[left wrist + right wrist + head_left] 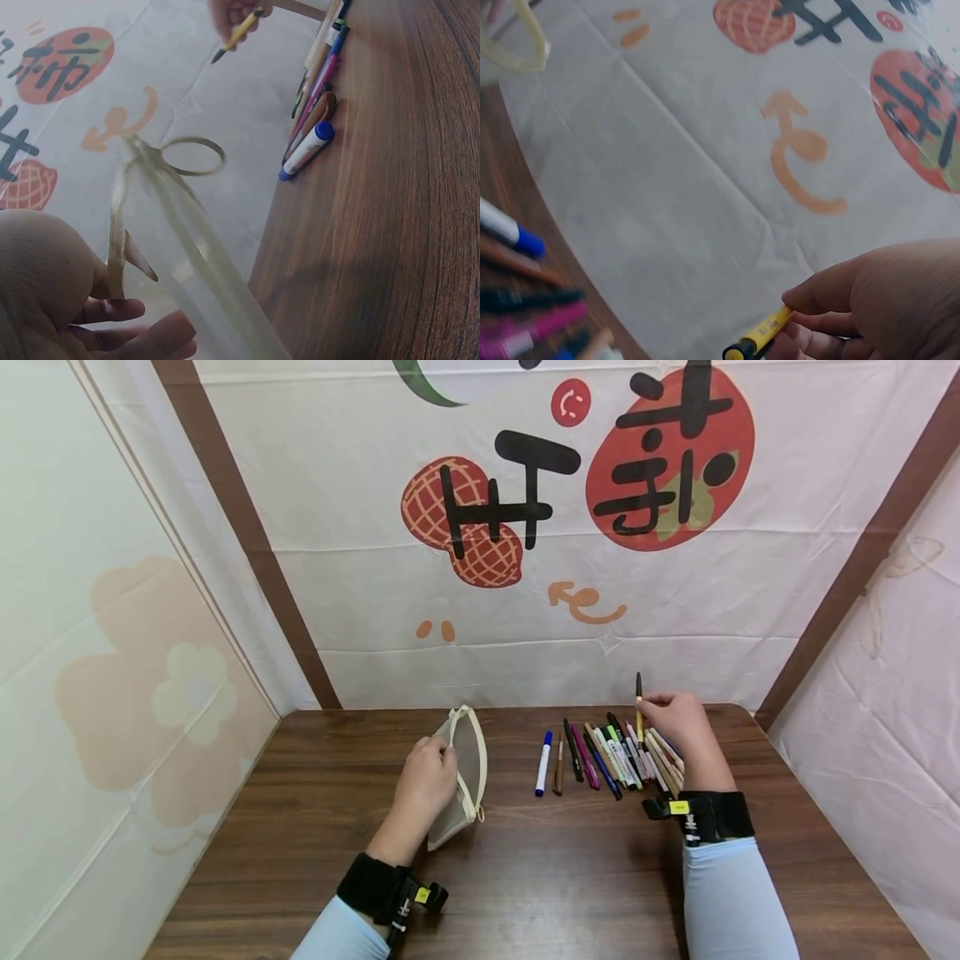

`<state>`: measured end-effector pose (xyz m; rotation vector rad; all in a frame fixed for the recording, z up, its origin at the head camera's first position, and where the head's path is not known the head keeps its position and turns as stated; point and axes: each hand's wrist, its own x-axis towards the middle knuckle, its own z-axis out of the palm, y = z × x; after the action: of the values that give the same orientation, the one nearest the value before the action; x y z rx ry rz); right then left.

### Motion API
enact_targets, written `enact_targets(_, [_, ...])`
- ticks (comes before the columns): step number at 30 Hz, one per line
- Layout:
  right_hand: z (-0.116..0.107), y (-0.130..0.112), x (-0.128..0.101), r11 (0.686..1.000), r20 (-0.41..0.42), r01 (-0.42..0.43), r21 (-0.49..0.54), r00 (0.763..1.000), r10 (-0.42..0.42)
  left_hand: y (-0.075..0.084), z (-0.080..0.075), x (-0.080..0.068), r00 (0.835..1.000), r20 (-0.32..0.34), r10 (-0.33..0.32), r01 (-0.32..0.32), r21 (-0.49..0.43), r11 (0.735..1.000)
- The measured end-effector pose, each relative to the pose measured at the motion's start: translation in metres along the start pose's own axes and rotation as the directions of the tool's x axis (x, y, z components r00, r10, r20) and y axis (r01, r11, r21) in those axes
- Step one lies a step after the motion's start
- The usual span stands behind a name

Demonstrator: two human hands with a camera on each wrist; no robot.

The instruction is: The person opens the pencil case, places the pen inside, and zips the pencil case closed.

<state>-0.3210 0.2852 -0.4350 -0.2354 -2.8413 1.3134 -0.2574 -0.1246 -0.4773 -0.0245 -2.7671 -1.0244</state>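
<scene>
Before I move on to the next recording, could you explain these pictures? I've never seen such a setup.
There's no robot here, just a person working bare-handed. The wide picture comes from a head camera; the closer two come from left and right wrist cameras. Assorted pens lie on a wood-grain table, with a blue-capped white marker nearest the left hand. That hand holds a cream-edged zip pouch; the right hand pinches a yellow pen, raised above the table.

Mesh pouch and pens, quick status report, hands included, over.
Left hand holds mesh pouch, mouth open. Right hand pinches yellow pen in the air. Loose pens on table right of pouch; nothing seen blocking its mouth.
</scene>
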Motion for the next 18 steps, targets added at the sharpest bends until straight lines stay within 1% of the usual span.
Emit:
enact_targets(3, [0.011, -0.013, 0.001, 0.999, 0.015, 0.029, 0.032, 0.999, -0.03, 0.001, 0.0, 0.0, 1.0, -0.007, 0.005, -0.005, 0.002, 1.0])
enact_targets(7, [0.032, -0.028, 0.003, 0.995, 0.029, 0.071, 0.076, 0.997, -0.074, 0.001, 0.0, -0.001, 1.0, -0.011, 0.007, -0.007, 0.005, 1.0])
enact_targets(13, [0.061, -0.049, 0.003, 0.982, 0.052, 0.098, 0.161, 0.993, -0.107, 0.002, 0.0, -0.003, 1.0, -0.018, 0.003, -0.003, -0.004, 1.0])
enact_targets(15, [0.069, -0.057, 0.0, 0.98, 0.062, 0.104, 0.172, 0.991, -0.116, 0.002, 0.001, -0.003, 1.0, -0.021, 0.009, -0.009, -0.012, 1.0])
enact_targets(18, [0.081, -0.066, -0.004, 0.977, 0.067, 0.142, 0.161, 0.986, -0.155, 0.003, 0.001, -0.003, 0.999, -0.03, 0.018, -0.019, -0.017, 1.0])
